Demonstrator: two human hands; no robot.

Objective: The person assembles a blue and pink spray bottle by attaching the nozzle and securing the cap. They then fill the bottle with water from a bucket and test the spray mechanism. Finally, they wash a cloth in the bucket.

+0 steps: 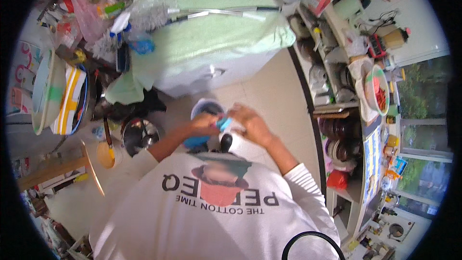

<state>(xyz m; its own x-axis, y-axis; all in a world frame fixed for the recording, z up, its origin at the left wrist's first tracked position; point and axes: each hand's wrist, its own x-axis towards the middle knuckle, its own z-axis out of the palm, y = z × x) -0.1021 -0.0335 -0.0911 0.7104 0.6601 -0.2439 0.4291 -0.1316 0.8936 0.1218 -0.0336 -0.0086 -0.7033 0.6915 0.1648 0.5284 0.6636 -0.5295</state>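
Note:
I look straight down over my white printed shirt. My left hand (204,124) and my right hand (250,123) meet in front of my chest, both closed on a small light-blue object (223,124). More blue shows under my left hand, and I cannot tell what it is. Just beyond my hands, on the floor, stands a white bucket (206,108) with a dark inside. A black rounded handle (225,141) sticks up between my forearms.
A white appliance draped with a pale green cloth (211,33) stands ahead. Shelves crowded with pots and dishes (337,115) run along the right. At left are stacked bowls (53,91), a steel pot (139,135) and a wooden stool (62,163).

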